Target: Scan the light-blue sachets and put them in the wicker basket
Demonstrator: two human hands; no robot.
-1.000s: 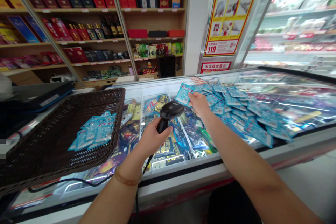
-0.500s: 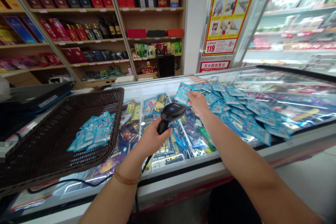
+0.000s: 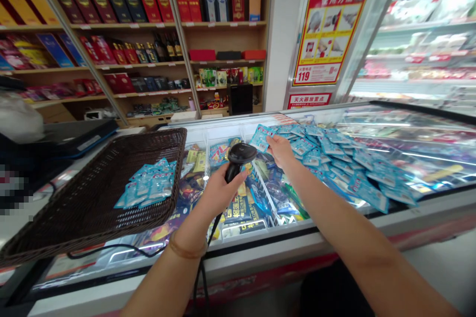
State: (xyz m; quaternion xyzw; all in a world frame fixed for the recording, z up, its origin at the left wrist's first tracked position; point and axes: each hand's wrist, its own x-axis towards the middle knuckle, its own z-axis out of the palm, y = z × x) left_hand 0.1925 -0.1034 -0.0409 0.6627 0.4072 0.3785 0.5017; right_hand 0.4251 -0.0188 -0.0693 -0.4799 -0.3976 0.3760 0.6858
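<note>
My left hand is wrapped around the handle of a black corded barcode scanner, held over the glass-topped freezer. Just right of the scanner head, my right hand pinches a light-blue packet by its right edge. Beyond and right of that hand, a heap of similar blue packets is spread over the freezer top. More of them form a small pile inside a dark brown wicker basket to the left.
Under the freezer's glass lie bagged frozen goods split by white wire dividers. The scanner's black cable runs leftward along the front. Shelves of boxes stand behind, with a red poster beside them. Another person's blurred figure is at far left.
The view has shifted, so everything sits slightly lower and further right. The scanner's head has tilted a little. Both hands keep their holds, and the packet remains beside the scanner.
</note>
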